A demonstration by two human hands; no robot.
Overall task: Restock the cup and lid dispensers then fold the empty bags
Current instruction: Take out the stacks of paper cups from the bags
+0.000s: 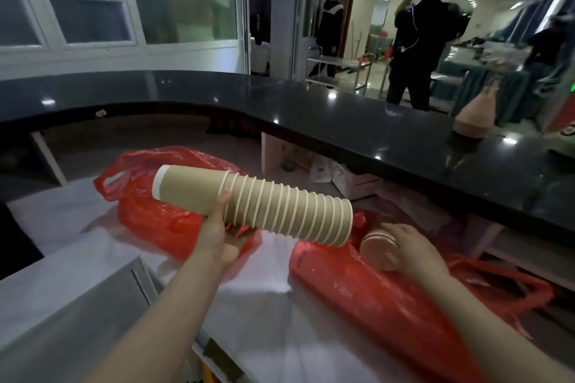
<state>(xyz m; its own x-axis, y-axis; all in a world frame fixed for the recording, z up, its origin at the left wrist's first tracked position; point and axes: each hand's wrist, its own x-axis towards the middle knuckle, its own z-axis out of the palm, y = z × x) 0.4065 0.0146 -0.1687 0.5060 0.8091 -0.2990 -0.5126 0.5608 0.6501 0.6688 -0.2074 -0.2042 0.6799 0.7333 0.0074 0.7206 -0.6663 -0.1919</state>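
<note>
My left hand (219, 235) grips a long stack of brown paper cups (264, 205) from below, holding it sideways above the lower counter, bottom end to the left. My right hand (410, 250) grips a short stack of pinkish lids or cups (378, 250) that pokes out of a red plastic bag (373, 295) lying on the right. A second red plastic bag (149, 211) lies crumpled behind the brown stack.
White sheeting (264, 305) covers the lower counter. A dark raised countertop (311, 112) curves across the back, with a pink stack of cups (474, 115) standing on its right part. Boxes sit under it. Three people stand beyond the counter.
</note>
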